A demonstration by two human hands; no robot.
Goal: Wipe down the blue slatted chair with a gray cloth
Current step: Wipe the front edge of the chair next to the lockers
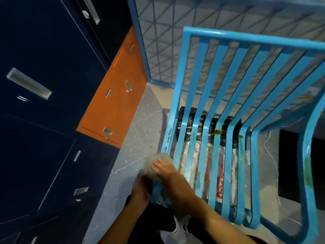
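The blue slatted chair point(228, 106) fills the right half of the view, its slats smeared with green, brown and whitish stains. The gray cloth point(154, 162), blurred, lies against the seat's left edge slat. My right hand point(165, 170) presses on the cloth there, my forearm crossing the seat's front left corner. My left hand point(140, 189) sits just left of that corner, curled at the frame edge; whether it grips the chair or the cloth is unclear.
Dark blue cabinets point(44, 120) and an orange drawer unit point(114, 95) stand close on the left. A blue wire-grid panel point(175, 41) rises behind the chair. A black bag point(207, 127) and printed plastic lie under the seat. My shoe point(181, 224) is below.
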